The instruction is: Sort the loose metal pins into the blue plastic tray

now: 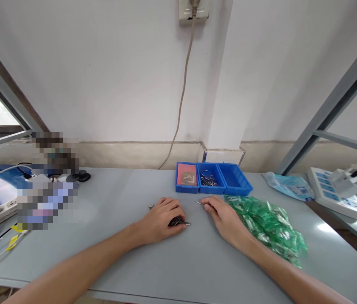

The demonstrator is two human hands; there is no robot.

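Note:
My left hand [165, 219] curls over a cluster of small dark and silver metal pins [176, 221] on the grey tabletop. Pin ends poke out past its thumb and behind its fingers. The palm hides most of the cluster. To the right, my right hand [223, 217] is closed in a pinch on one slim silver metal pin [198, 203], which points left toward my other hand. Beyond both hands stand three joined blue bins. More loose metal pins [208, 180] lie in the middle bin [219, 191].
The left bin [187, 189] holds a pink piece and a small clear packet. Green plastic bags [267, 223] of shiny parts lie beside my right forearm. A blue-and-white packet [289, 185] and a power strip [336, 192] are at right; cables and another power strip [7, 207] at left.

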